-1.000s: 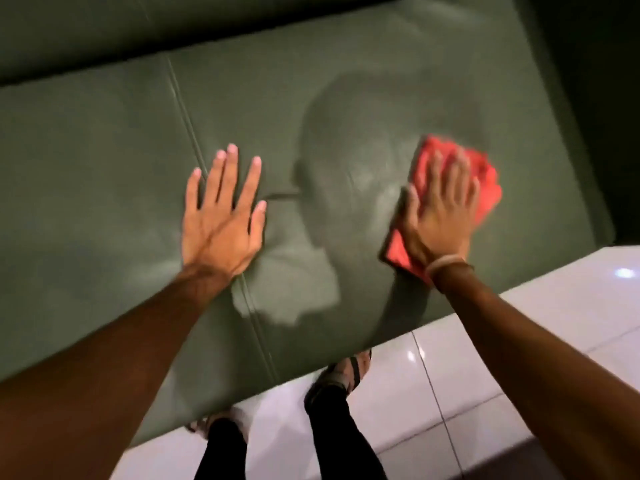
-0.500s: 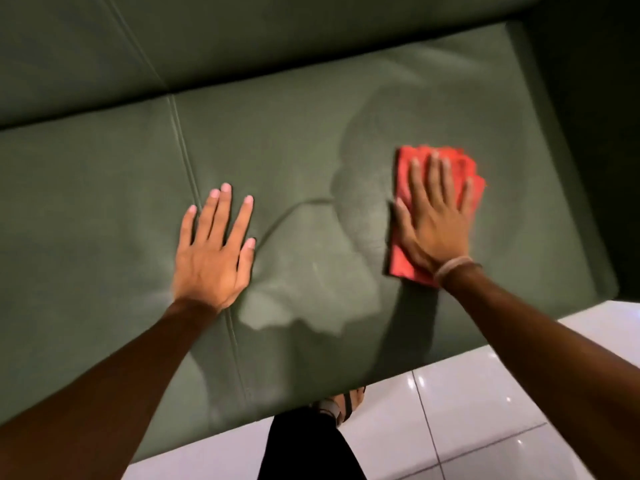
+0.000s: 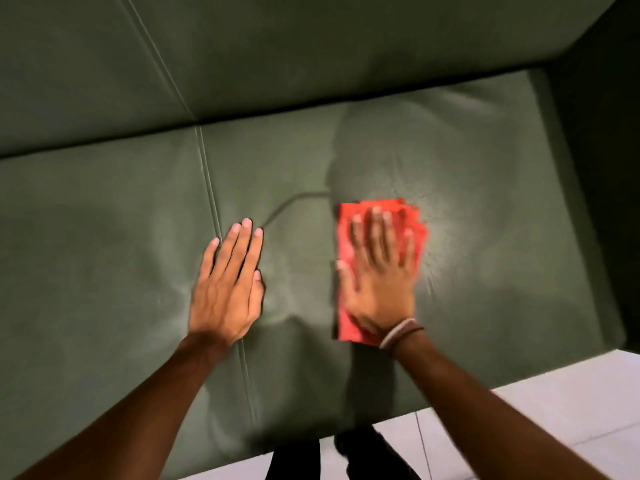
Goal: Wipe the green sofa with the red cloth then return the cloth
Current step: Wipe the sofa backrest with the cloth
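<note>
The green sofa (image 3: 485, 202) fills most of the view, with a seam down its seat cushion. A folded red cloth (image 3: 346, 230) lies flat on the right seat section. My right hand (image 3: 379, 275) presses down on the cloth with fingers spread, covering most of it; bands circle that wrist. My left hand (image 3: 228, 282) rests flat and empty on the seat just right of the seam, fingers close together. The two hands are about a hand's width apart.
The sofa backrest (image 3: 311, 57) rises behind the seat, and a dark armrest (image 3: 602, 168) closes off the right side. White floor tiles (image 3: 554, 417) show below the seat's front edge. My dark-clothed legs (image 3: 294, 459) stand against the sofa front.
My right hand has slid the red cloth leftward across the seat, closer to my left hand. The left hand's fingers have drawn together. The view has tilted up, showing more backrest.
</note>
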